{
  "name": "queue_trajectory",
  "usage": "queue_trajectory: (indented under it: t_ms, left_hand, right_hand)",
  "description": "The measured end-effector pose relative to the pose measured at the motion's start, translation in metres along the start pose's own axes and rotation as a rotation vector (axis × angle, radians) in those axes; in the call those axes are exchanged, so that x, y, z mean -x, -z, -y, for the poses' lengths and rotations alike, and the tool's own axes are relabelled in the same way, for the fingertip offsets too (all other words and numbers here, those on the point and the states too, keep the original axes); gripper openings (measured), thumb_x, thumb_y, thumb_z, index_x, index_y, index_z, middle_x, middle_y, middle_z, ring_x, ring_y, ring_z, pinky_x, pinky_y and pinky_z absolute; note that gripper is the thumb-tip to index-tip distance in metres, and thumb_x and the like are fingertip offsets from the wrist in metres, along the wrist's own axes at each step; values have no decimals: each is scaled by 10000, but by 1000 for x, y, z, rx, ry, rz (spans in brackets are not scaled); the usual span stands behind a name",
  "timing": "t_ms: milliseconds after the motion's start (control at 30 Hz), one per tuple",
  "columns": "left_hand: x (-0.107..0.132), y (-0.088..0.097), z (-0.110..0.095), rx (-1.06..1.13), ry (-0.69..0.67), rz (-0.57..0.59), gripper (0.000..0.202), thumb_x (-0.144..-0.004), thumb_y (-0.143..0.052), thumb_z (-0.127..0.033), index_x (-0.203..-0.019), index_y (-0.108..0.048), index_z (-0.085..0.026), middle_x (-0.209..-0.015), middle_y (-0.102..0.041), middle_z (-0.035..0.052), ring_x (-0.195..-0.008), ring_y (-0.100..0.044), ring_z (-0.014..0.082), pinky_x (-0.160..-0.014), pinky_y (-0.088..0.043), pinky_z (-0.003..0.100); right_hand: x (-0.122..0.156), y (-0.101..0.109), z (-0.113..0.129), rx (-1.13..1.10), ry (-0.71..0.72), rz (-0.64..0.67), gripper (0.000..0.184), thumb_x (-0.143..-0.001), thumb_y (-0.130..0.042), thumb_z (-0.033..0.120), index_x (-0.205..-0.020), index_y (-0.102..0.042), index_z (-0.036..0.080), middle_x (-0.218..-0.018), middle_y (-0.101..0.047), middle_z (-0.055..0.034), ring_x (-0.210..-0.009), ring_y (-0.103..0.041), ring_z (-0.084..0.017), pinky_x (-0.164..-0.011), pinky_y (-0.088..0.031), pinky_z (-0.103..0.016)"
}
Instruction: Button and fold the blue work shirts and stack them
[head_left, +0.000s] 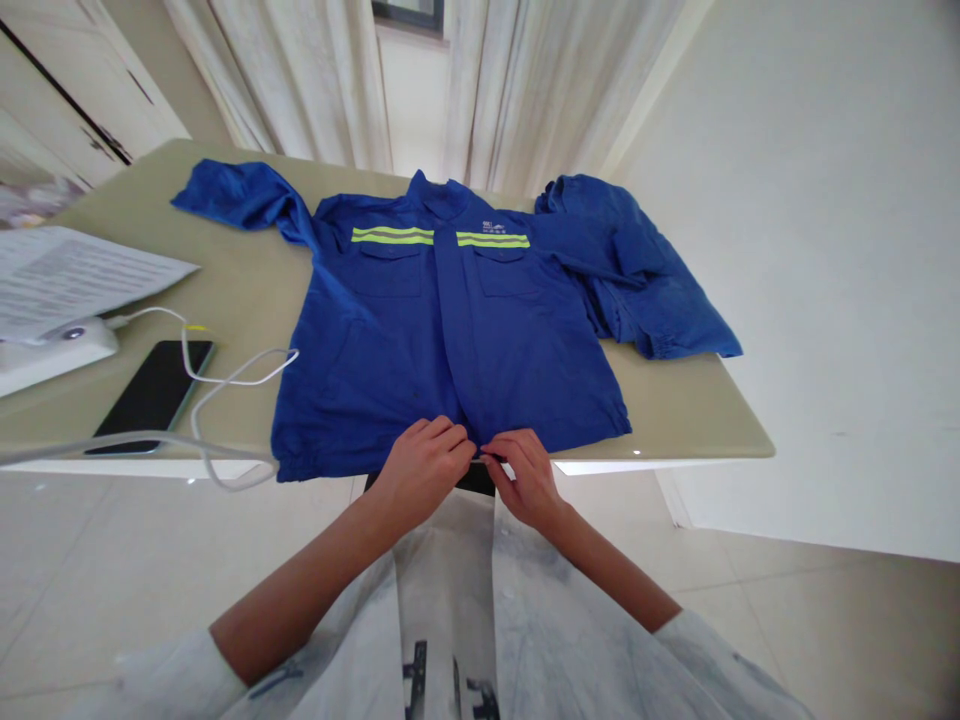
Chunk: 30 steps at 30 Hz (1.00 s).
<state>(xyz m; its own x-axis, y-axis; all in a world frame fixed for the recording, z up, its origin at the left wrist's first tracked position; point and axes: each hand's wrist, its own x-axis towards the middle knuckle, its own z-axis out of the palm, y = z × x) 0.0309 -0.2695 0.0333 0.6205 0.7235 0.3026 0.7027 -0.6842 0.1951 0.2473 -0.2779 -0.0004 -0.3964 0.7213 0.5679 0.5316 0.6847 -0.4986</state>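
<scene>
A blue work jacket [450, 340] with yellow-green reflective stripes on the chest lies face up on a beige table [690, 410], collar away from me. Its sleeves spread out, the right one bunched up at the table's far right. My left hand [424, 465] and my right hand [525, 475] meet at the middle of the jacket's bottom hem, at the table's near edge. Both hands have their fingers curled and pinched on the hem where the front closure ends.
A black phone [154, 392] lies at the left with a white cable [225, 385] looping beside it. A white device [45, 352] and printed papers [67, 275] sit further left. Curtains hang behind the table; a white wall stands to the right.
</scene>
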Motion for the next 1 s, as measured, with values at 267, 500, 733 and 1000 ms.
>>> queue_trajectory:
  t_ms: [267,500,733,1000]
  left_hand:
    - [-5,10,3,-41,-102,8,103,-966,-686,-138,-883,-655,-191,-864,-654,34,-845,-557,225,-733,-377,382]
    - [-3,9,1,-68,-96,3,114,-978,-662,-136,-888,-638,-202,-873,-639,37,-850,-553,236,-731,-378,396]
    - [-1,7,3,-53,-151,-15,63,-973,-669,-128,-944,-662,-182,-900,-660,33,-857,-559,228,-745,-396,390]
    - [6,-3,8,78,-131,-92,71,-1035,-617,-186,-1067,-680,-185,-989,-709,32,-902,-601,209,-797,-407,378]
  right_hand:
    - [0,-1,0,-16,23,-19,127,-989,-655,135,-1087,-677,213,-973,-739,-74,-897,-667,-211,-828,-541,-389]
    - [0,-3,0,11,20,-43,142,-990,-637,129,-1104,-663,211,-960,-737,-78,-907,-671,-218,-811,-553,-391]
    - [-4,0,1,26,85,-12,142,-988,-645,119,-1091,-674,212,-951,-743,-72,-853,-651,-208,-796,-547,-392]
    - [-2,-2,0,-15,35,-45,155,-984,-652,110,-1087,-679,222,-948,-732,-67,-871,-650,-212,-785,-560,-381]
